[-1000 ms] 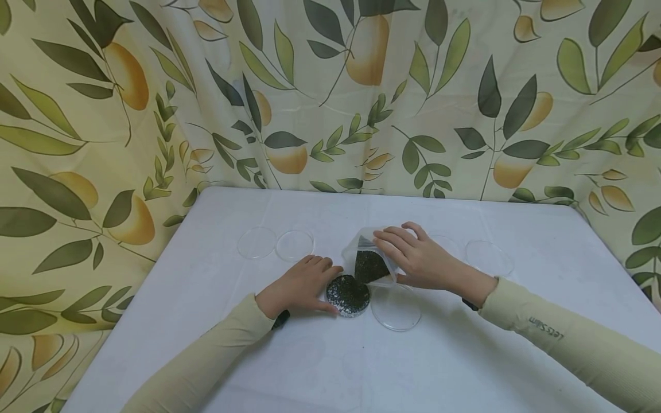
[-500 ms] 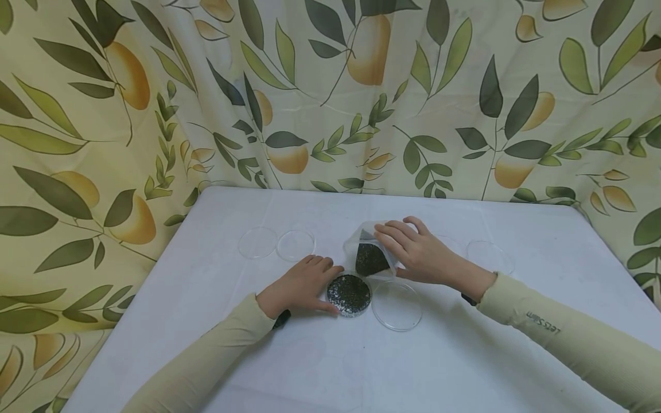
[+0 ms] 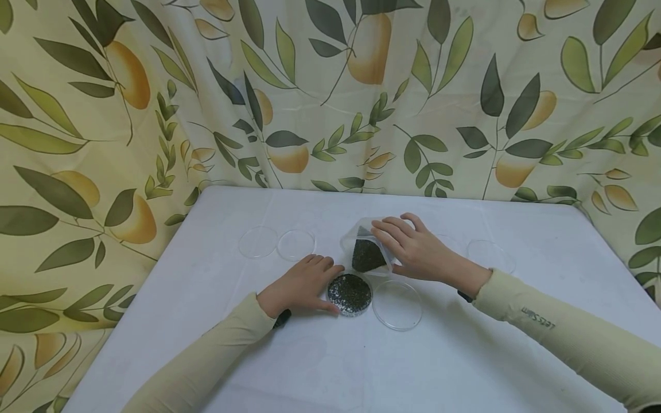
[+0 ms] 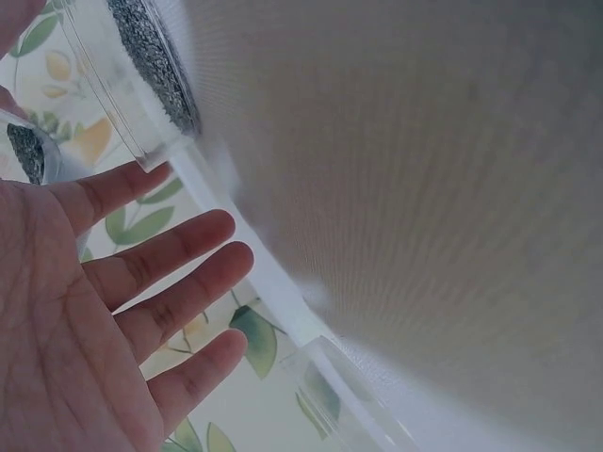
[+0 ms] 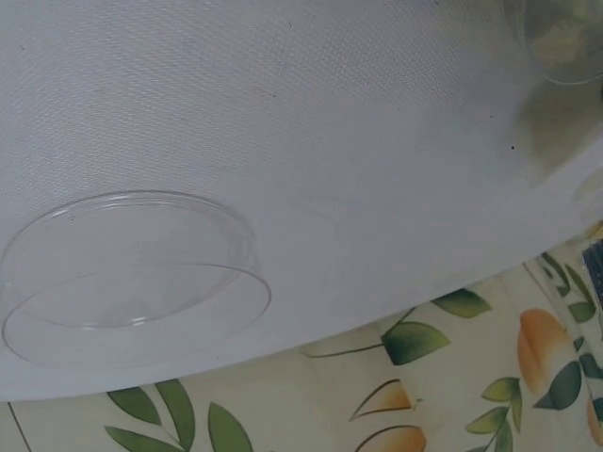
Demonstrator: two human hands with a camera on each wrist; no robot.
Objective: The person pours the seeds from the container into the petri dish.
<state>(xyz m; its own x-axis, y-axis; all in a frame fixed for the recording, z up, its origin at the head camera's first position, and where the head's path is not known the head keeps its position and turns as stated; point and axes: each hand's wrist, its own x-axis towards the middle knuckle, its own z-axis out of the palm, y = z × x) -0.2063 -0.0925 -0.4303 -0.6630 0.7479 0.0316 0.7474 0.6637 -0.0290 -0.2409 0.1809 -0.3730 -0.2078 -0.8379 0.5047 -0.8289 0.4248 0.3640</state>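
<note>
In the head view, my left hand [image 3: 304,285] lies beside a clear petri dish [image 3: 349,294] filled with dark granules and some white bits. Its thumb and index finger reach either side of the rim, and the left wrist view shows the fingers straight, a fingertip at the dish wall. My right hand [image 3: 413,246] grips a translucent pouch [image 3: 369,256] with dark granules in its lower part. The pouch is tilted, its lower end just behind the filled dish. In the right wrist view the right hand is out of sight.
An unfilled clear dish [image 3: 397,305] sits right of the filled one. Two more clear dishes [image 3: 258,242] stand at the back left. At the back right are further clear dishes [image 3: 490,256], one partly behind my right hand. A patterned curtain [image 3: 330,115] hangs behind the white table [image 3: 320,367].
My right hand has lifted the pouch up and slightly back, so its lower end has drawn away from the filled dish. More of the granules in the dish show. The left hand has stayed put.
</note>
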